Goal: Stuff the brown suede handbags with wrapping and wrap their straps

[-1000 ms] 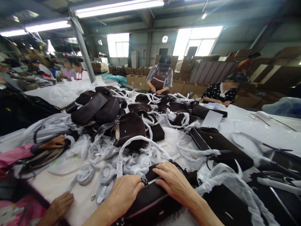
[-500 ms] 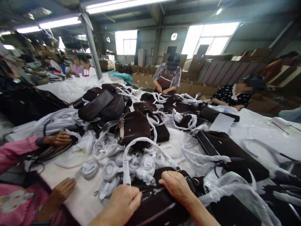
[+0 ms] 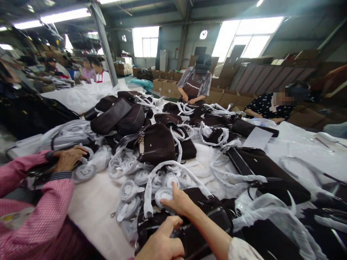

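Note:
In the head view, a dark brown bag (image 3: 206,227) lies at the near edge of the work surface, its white-wrapped handle (image 3: 187,172) arching up. My left hand (image 3: 164,240) is closed on the bag's near side; its fingers are curled and partly hide what they grip. Reaching across the bag, my right hand (image 3: 180,202) has its thumb and fingers around a white-wrapped strap coil (image 3: 162,194). More wrapped coils (image 3: 128,190) lie just beyond and to the left of the bag.
Several brown bags with wrapped handles are piled ahead, including one (image 3: 158,142) mid-table and another (image 3: 265,173) on the right. A co-worker's hand (image 3: 69,157) works at the left by a loose coil (image 3: 84,172). Two people work across the table.
My right hand has moved from the bag's top to the strap coil. My left hand has shifted right and nearer. The co-worker's lower arm has swung up to the items at left.

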Motion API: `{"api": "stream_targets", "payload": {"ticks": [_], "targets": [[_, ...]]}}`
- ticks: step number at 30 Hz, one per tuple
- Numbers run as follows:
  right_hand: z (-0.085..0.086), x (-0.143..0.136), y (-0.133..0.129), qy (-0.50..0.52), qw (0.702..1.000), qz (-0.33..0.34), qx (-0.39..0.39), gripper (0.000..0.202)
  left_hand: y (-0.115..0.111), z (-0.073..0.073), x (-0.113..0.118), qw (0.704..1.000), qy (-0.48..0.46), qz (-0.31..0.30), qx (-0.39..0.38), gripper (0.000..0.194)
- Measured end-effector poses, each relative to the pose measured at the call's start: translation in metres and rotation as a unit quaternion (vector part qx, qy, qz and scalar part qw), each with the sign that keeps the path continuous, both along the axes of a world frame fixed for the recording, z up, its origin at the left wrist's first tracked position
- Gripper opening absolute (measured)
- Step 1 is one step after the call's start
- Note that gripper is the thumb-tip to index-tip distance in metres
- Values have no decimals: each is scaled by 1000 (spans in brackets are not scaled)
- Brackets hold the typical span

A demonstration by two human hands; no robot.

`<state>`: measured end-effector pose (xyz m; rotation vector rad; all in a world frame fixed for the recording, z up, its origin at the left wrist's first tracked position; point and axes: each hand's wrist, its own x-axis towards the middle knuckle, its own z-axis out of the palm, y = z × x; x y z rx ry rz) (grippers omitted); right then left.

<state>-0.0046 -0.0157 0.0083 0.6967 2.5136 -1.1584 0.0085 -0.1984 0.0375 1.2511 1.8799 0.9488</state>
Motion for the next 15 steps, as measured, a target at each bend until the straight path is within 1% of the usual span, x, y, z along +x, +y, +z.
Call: {"api": "stream_targets", "payload": {"ticks": [1, 2, 4, 6, 8, 9, 11, 13, 15], "targets": [[-5, -3, 1, 0, 999, -22, -29, 84, -5, 5, -2, 1000, -8, 6, -3, 4], [-10, -5, 4, -1, 997, -47, -63, 82, -9, 11, -4, 1000, -12, 15, -19, 4], [-16, -7, 10, -7, 985, -95, -146, 67, -12, 21, -8, 996, -12, 33, -78, 17], [-11, -8, 13, -5, 962, -128, -239, 45, -3, 25, -9, 987, 3, 30, -160, 26], [5, -11, 6, 20, 933, -137, -331, 31, 16, 24, -4, 974, 33, -11, -224, 24], [16, -12, -1, 38, 917, -134, -373, 30, 27, 22, -1, 967, 56, -37, -244, 24], [39, -14, -14, 75, 886, -116, -443, 35, 46, 18, 4, 957, 109, -77, -259, 19], [58, -15, -16, 117, 863, -106, -480, 43, 54, 14, 6, 953, 137, -91, -256, 9], [66, -14, 0, 171, 853, -135, -475, 46, 50, 10, 3, 956, 132, -103, -241, 8]]}}
